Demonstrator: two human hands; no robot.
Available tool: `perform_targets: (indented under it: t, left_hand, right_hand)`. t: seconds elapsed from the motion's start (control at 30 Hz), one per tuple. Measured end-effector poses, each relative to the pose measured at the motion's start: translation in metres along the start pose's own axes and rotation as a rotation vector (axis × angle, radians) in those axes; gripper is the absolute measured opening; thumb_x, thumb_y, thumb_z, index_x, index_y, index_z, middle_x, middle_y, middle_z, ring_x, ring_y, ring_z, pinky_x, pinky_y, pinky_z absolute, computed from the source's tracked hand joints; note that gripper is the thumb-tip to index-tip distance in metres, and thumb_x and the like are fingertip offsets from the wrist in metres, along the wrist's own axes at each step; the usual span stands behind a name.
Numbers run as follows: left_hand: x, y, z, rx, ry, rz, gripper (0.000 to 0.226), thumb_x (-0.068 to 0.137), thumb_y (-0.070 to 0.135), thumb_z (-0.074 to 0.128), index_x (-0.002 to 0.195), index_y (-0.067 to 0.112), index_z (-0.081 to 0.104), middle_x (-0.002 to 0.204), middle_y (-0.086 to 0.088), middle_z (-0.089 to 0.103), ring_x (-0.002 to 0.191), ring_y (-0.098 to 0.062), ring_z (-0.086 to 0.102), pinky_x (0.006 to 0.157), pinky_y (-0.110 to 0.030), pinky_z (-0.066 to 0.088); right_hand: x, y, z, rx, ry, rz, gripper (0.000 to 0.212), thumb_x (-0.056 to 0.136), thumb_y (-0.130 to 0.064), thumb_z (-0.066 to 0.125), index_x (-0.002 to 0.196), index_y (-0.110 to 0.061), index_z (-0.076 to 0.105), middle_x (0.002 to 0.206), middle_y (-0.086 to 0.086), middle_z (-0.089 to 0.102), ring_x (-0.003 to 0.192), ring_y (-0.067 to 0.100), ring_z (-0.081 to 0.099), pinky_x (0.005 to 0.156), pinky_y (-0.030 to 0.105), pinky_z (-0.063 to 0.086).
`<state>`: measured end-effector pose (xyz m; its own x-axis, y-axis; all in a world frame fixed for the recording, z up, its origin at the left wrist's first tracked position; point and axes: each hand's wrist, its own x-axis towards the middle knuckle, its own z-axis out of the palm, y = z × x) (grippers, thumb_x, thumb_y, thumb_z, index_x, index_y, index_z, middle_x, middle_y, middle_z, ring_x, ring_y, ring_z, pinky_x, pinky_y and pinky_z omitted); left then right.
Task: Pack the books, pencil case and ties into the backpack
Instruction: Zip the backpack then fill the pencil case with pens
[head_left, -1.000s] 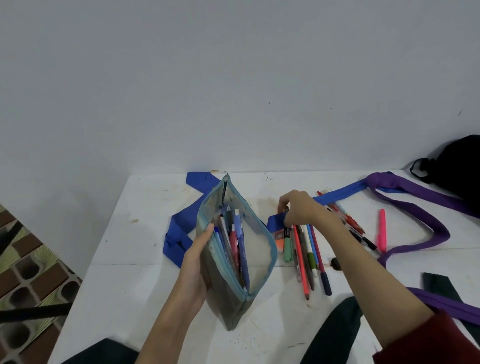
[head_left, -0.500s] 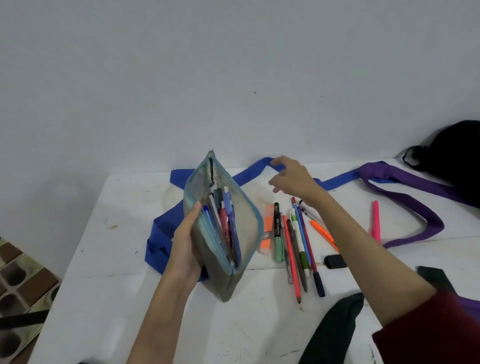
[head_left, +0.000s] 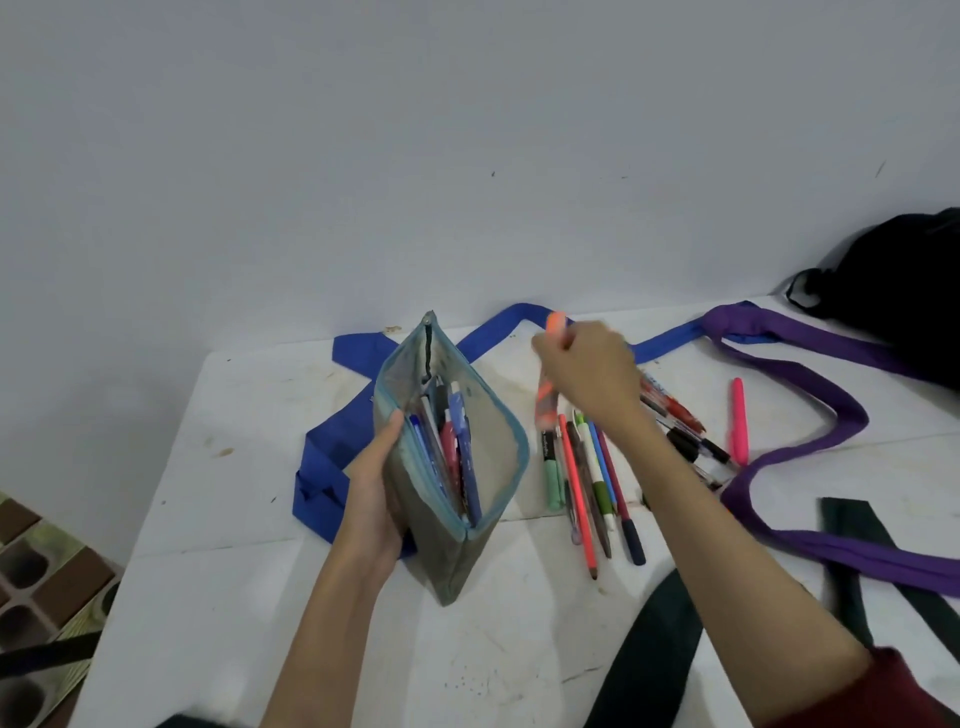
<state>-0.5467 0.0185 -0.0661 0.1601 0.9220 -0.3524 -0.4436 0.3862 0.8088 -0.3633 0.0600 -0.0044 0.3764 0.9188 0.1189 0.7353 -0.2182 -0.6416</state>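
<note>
Orange highlighter (head_left: 546, 402) (blurred) in right hand (head_left: 589, 376); left hand (head_left: 371, 496) gripping gaping pencil case (head_left: 452, 467).

Both forearms bare. Left hand (head_left: 371, 499) and right hand (head_left: 592, 371) ungloved. Dark red sleeve (head_left: 883, 696) covers the right upper arm.

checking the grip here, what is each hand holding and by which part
Left hand grips the open pencil case by its left side wall. Right hand holds an orange highlighter around its upper half.
</note>
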Motion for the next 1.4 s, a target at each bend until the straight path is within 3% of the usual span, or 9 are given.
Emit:
perform_targets:
  t: [0.1, 0.17, 0.3, 0.53, 0.7, 0.87, 1.13, 1.27, 1.4]
  left_hand:
    - [0.0, -0.002, 0.003, -0.009, -0.005, 0.023, 0.053, 0.073, 0.052, 0.053, 0.116, 0.023, 0.064, 0.108, -0.004, 0.07, 0.105, -0.025, 0.063, 0.086, -0.041, 0.051]
    - [-0.002, -0.002, 0.005, -0.021, -0.007, 0.032, 0.052, 0.074, 0.052, 0.054, 0.115, 0.023, 0.065, 0.108, -0.005, 0.07, 0.104, -0.025, 0.064, 0.087, -0.042, 0.051]
    - [-0.004, -0.002, 0.011, -0.007, -0.014, 0.096, 0.033, 0.086, 0.045, 0.048, 0.102, 0.024, 0.067, 0.089, 0.001, 0.074, 0.085, -0.016, 0.07, 0.074, -0.035, 0.052]
    - [-0.003, -0.004, 0.008, 0.013, -0.017, 0.046, 0.036, 0.091, 0.05, 0.041, 0.105, 0.027, 0.065, 0.084, 0.004, 0.074, 0.089, -0.019, 0.067, 0.071, -0.036, 0.051]
    - [-0.002, -0.004, 0.006, -0.03, -0.083, -0.005, 0.056, 0.076, 0.059, 0.056, 0.119, 0.024, 0.062, 0.109, -0.004, 0.07, 0.102, -0.025, 0.065, 0.088, -0.043, 0.05]
    - [-0.004, -0.004, 0.009, -0.048, -0.061, 0.015, 0.042, 0.074, 0.042, 0.056, 0.109, 0.021, 0.063, 0.086, -0.003, 0.071, 0.087, -0.024, 0.064, 0.079, -0.039, 0.052]
    - [-0.006, -0.003, 0.009, -0.059, -0.032, 0.029, 0.028, 0.087, 0.038, 0.05, 0.106, 0.024, 0.064, 0.093, -0.005, 0.07, 0.091, -0.024, 0.063, 0.086, -0.042, 0.049]
    - [-0.007, -0.003, 0.013, -0.078, -0.046, 0.041, 0.043, 0.079, 0.04, 0.057, 0.117, 0.02, 0.063, 0.104, -0.008, 0.07, 0.099, -0.027, 0.063, 0.09, -0.044, 0.048]
    - [-0.012, -0.003, 0.019, -0.081, -0.106, 0.097, 0.028, 0.091, 0.033, 0.045, 0.104, 0.023, 0.067, 0.092, -0.004, 0.073, 0.083, -0.019, 0.069, 0.083, -0.039, 0.051]
  right_hand:
    - [-0.012, -0.029, -0.037, 0.488, 0.249, -0.101, 0.025, 0.083, -0.023, 0.054, 0.063, -0.009, 0.051, 0.055, 0.006, 0.056, 0.047, 0.021, 0.053, 0.048, 0.029, 0.042]
    - [-0.028, -0.047, -0.044, 0.585, 0.082, -0.163, 0.013, 0.083, -0.015, 0.058, 0.071, -0.01, 0.055, 0.06, 0.006, 0.063, 0.042, 0.016, 0.055, 0.043, 0.022, 0.042]
    - [-0.053, -0.051, -0.019, 0.011, -0.341, -0.282, 0.024, 0.08, -0.023, 0.062, 0.094, -0.004, 0.062, 0.075, 0.014, 0.069, 0.065, 0.025, 0.063, 0.068, 0.037, 0.056]
    - [-0.029, -0.012, -0.028, 0.231, 0.004, -0.06, 0.02, 0.084, -0.024, 0.059, 0.084, -0.005, 0.065, 0.06, 0.011, 0.063, 0.054, 0.016, 0.054, 0.063, 0.033, 0.052]
    - [-0.026, 0.032, 0.019, -0.424, -0.341, 0.043, 0.034, 0.088, -0.036, 0.057, 0.069, -0.012, 0.044, 0.064, 0.003, 0.047, 0.057, 0.014, 0.044, 0.051, 0.028, 0.043]
    - [-0.034, 0.03, 0.03, -0.486, -0.353, 0.015, 0.018, 0.094, -0.027, 0.052, 0.097, -0.01, 0.053, 0.066, -0.002, 0.04, 0.061, 0.01, 0.042, 0.052, 0.02, 0.033]
    - [-0.035, -0.021, -0.042, 0.574, 0.264, -0.039, 0.02, 0.082, -0.021, 0.058, 0.07, -0.005, 0.06, 0.056, 0.009, 0.062, 0.047, 0.021, 0.056, 0.048, 0.03, 0.048]
    - [-0.061, -0.052, -0.046, 0.475, -0.17, -0.121, 0.02, 0.083, -0.012, 0.058, 0.07, 0.003, 0.063, 0.051, 0.01, 0.064, 0.035, 0.015, 0.053, 0.038, 0.016, 0.037]
    - [-0.074, -0.047, -0.016, -0.075, -0.477, -0.207, 0.031, 0.085, -0.024, 0.061, 0.077, 0.005, 0.067, 0.06, 0.012, 0.067, 0.053, 0.017, 0.061, 0.062, 0.027, 0.056]
